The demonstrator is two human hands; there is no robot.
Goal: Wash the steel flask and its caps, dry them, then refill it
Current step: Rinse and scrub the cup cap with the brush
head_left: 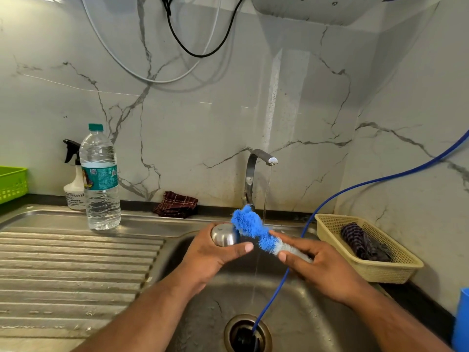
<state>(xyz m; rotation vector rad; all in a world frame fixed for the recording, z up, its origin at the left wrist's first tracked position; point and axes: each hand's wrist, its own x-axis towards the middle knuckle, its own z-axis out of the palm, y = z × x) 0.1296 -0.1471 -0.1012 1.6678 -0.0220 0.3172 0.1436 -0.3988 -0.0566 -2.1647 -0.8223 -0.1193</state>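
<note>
My left hand (215, 255) holds a round steel cap (224, 235) above the sink basin (291, 313). My right hand (319, 265) grips a bottle brush (253, 228) with blue and white bristles; its blue head rests against the cap's right side. A thin stream of water (266, 194) runs from the steel tap (253, 171) just behind the brush. The flask body is not in view.
A clear water bottle (100, 179) and a white spray bottle (74, 189) stand on the ribbed drainboard's back edge. A dark checked cloth (176, 207) lies behind the sink. A beige basket (370, 270) with a striped cloth sits right. A blue hose (317, 212) runs into the drain.
</note>
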